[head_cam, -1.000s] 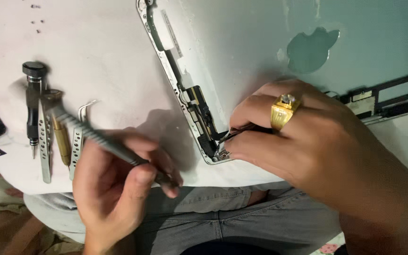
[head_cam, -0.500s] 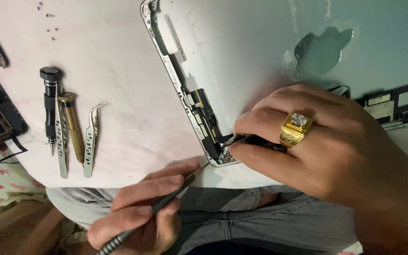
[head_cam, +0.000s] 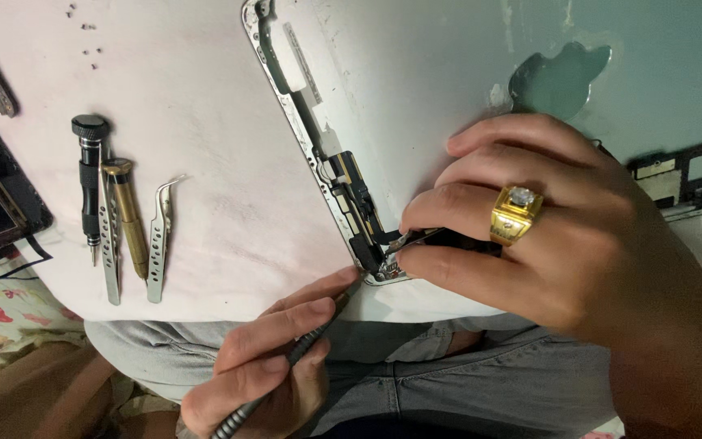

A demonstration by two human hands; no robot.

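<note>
Left of the opened tablet shell (head_cam: pixel 448 89) lie two screwdrivers, one black (head_cam: pixel 89 183) and one brass (head_cam: pixel 127 215), and two tweezers (head_cam: pixel 158 240), with a few tiny screws (head_cam: pixel 83 41) above them, while two hands, left (head_cam: pixel 274 366) and right (head_cam: pixel 562 244), and one gold ring (head_cam: pixel 516 213) meet at its lower corner.
</note>
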